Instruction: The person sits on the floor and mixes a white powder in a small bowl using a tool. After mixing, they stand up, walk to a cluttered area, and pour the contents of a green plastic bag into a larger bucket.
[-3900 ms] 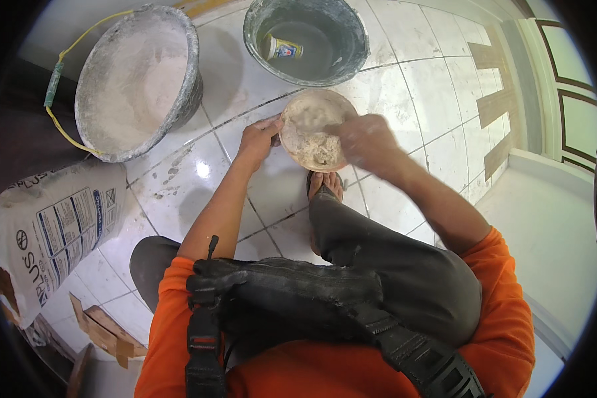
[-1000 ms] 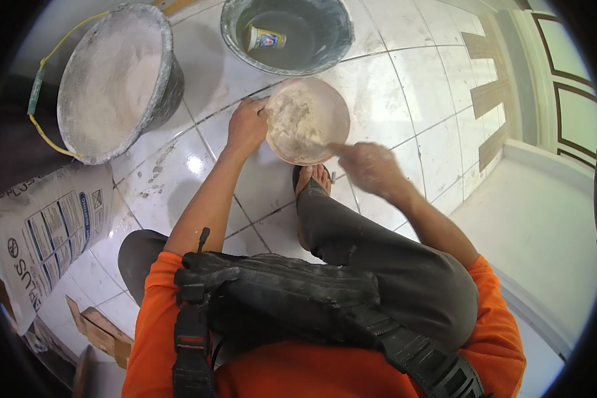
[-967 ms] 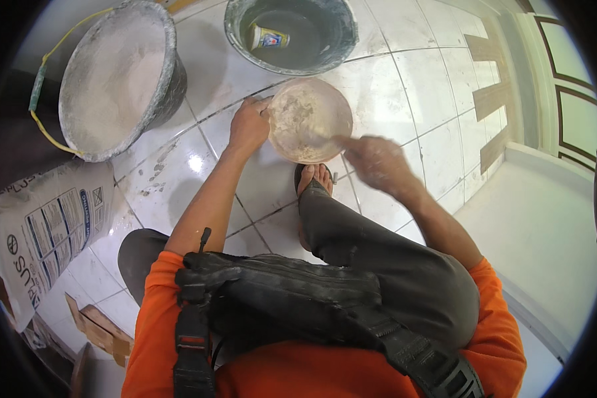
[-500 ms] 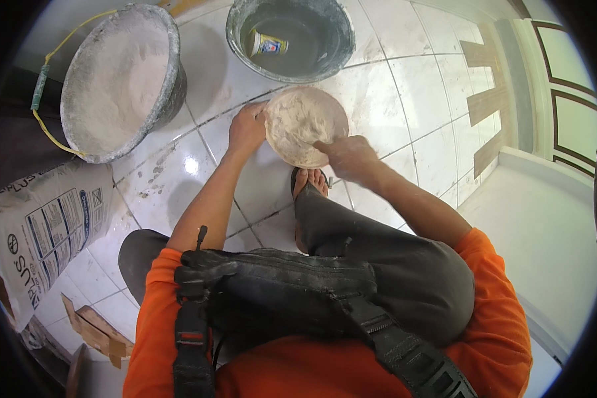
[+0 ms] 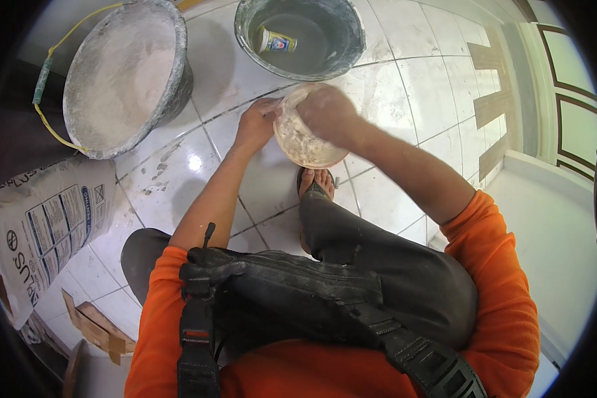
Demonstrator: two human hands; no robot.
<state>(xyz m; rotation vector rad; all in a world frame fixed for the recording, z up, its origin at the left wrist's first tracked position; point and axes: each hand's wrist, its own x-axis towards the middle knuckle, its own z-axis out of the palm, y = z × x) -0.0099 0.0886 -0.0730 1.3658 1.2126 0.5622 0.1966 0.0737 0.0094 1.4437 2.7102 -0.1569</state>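
Since half a second ago, when it was at the near right edge of the bowl, my right hand [image 5: 326, 117] has swung up to the far side, over the contents. It is blurred, with its fingers bent down out of sight, so I cannot tell whether they grip a tool or are bare. My left hand [image 5: 257, 123] has its thumb and fingers closed on the left rim of the round bowl [image 5: 282, 134], which sits just beyond my foot [image 5: 317, 180], near the water bucket [image 5: 343, 33]. Inside it lies a pale, lumpy paste [image 5: 305, 143], thick and uneven on the near side.

I judge the step in hand to be stirring, with the paste not yet smooth. To my mind the next move calls for a firm left hold on the rim, and a stroke that brings the right hand round through those near lumps without tipping the bowl. Off to my left stands the powder bucket [image 5: 180, 89]; a printed sack [image 5: 53, 225] is just below it.
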